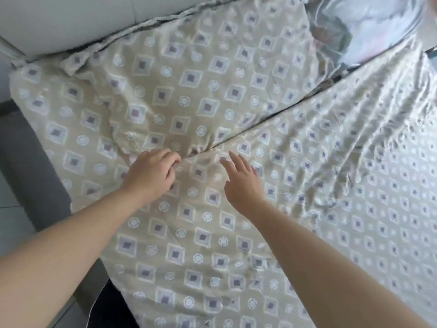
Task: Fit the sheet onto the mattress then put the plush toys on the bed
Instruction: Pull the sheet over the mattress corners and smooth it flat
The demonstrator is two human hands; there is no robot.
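Two bare forearms reach across the rumpled beige fabric sheet (201,245), printed with purple squares and white rings, which covers the bed. The left hand (151,171) curls its fingers around a gathered fold at a dark crease. Just beside it, the right hand (241,183) is spread flat, fingers straight, low over the same cloth

beige sheet (236,233) patterned with white-edged purple diamonds and white rings; pale grey headboard (59,22).

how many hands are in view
2. The left hand grips a fold of the sheet by the pillow; the right hand is open over the sheet beside it.
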